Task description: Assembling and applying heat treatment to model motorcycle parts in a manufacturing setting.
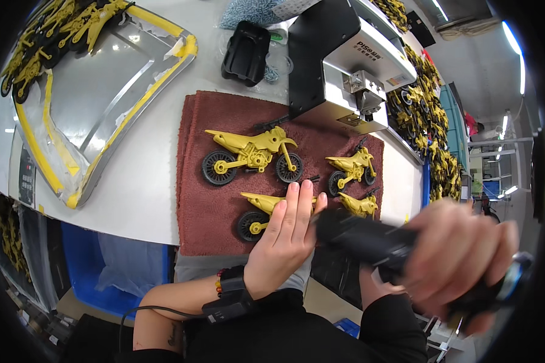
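My left hand [284, 248] lies with fingers stretched and flat over a yellow toy motorcycle [257, 200], covering its front half. My right hand [460, 254], blurred by motion, is wrapped round a black power screwdriver [369, 239]. The screwdriver's front end reaches close to my left fingertips; its bit cannot be made out. Just beyond, another yellow toy motorcycle [254, 152] with black wheels lies on its side on the brown cloth [194, 224]. Two more sit at the cloth's right: an upper motorcycle [352, 165] and a lower motorcycle [358, 204], partly hidden by the screwdriver.
A black and silver machine [339, 72] stands behind the cloth. Beside it are a black plastic tray [246, 53] and a bag of small screws [248, 13]. Toy motorcycles pile up on a yellow-taped metal tray [112, 78] and along the right. A blue bin [82, 260] sits below the table's left edge.
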A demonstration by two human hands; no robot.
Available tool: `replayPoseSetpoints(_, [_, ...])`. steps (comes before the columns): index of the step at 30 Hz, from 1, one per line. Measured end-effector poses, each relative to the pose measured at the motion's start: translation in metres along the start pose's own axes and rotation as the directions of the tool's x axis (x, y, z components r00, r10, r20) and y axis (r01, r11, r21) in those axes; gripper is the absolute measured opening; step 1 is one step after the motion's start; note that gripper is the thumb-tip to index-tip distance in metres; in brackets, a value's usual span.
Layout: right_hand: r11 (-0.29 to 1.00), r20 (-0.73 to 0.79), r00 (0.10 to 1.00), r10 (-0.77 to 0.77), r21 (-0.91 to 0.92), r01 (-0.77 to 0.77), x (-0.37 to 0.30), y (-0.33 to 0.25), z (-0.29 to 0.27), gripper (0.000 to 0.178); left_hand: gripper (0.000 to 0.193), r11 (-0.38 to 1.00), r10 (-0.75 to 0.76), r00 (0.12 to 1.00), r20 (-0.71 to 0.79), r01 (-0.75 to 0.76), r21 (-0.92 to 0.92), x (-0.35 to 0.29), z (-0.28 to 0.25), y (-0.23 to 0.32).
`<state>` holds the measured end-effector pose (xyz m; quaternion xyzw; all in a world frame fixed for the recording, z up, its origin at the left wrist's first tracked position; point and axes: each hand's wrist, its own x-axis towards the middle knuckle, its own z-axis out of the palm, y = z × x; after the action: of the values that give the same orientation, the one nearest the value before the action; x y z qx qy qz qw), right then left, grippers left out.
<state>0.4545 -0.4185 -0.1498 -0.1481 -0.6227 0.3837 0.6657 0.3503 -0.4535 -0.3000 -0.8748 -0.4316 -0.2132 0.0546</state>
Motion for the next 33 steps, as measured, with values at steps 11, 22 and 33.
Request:
replayPoseSetpoints(11, [0.985, 0.047, 0.995, 0.083, -0.153, -0.075, 0.063, 0.014, -0.104, 0.048, 0.041, 1.000, -0.006, 1.000, -0.021, 0.007, 0.016, 0.000, -0.003, -0.003])
replayPoseSetpoints(22, [0.977, 0.066, 0.976, 0.209, -0.068, -0.204, 0.021, 0.015, -0.012, 0.042, 0.039, 1.000, 0.002, 1.000, -0.030, -0.001, 0.023, -0.003, 0.002, -0.002])
replayPoseSetpoints(33, [0.970, 0.204, 0.948, 0.245, -0.054, -0.239, 0.002, 0.044, 0.006, 0.047, 0.044, 0.989, 0.002, 1.000, -0.005, -0.002, -0.148, -0.007, -0.001, -0.004])
